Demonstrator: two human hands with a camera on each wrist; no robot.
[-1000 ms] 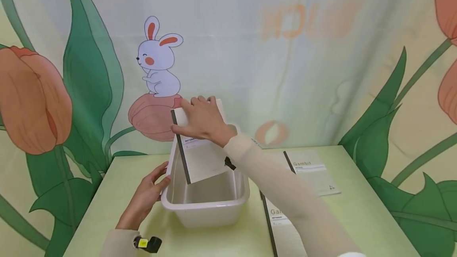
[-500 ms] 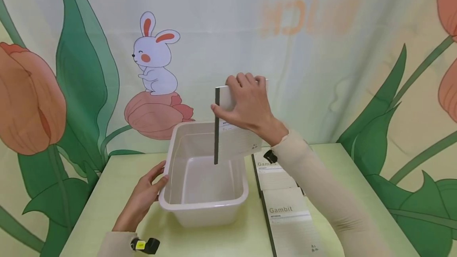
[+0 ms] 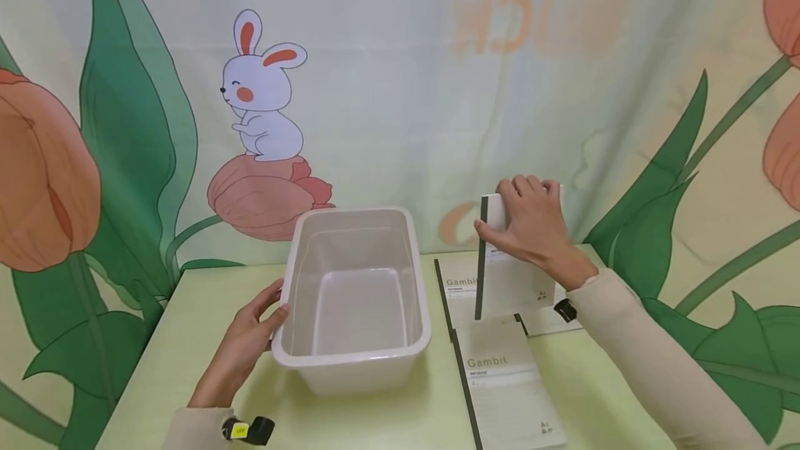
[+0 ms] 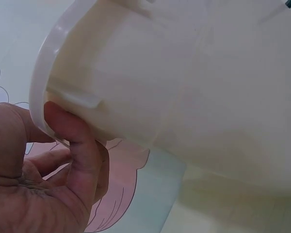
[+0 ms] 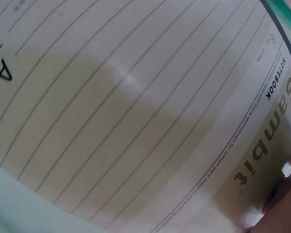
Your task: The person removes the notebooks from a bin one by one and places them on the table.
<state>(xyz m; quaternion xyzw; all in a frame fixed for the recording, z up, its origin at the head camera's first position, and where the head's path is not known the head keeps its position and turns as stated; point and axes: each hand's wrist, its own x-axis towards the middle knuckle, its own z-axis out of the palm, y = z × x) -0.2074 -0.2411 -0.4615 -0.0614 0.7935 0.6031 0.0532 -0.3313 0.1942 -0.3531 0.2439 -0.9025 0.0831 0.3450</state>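
Observation:
My left hand (image 3: 246, 339) grips the left rim of an off-white plastic basin (image 3: 353, 360), thumb and fingers pinching the edge in the left wrist view. The basin's inside is bare. To its right, my right hand (image 3: 531, 228) holds a pale notebook (image 3: 509, 290) with a dark spine by its top edge, nearly upright. That notebook's lined cover (image 5: 136, 111), printed "Gambit", fills the right wrist view. Behind and below it lie a back-left notebook (image 3: 458, 304) and a right notebook (image 3: 559, 323), both partly hidden. A front notebook (image 3: 512, 394) lies nearer.
All of this stands on a pale green table (image 3: 356, 429). Behind it hangs a curtain (image 3: 375, 89) printed with tulips and a rabbit. Each wrist carries a small black camera mount, such as the left one (image 3: 253, 429).
My right hand has carried the notebook from above the basin rightwards to over the other notebooks, turning it more upright. The left hand keeps its hold on the basin rim.

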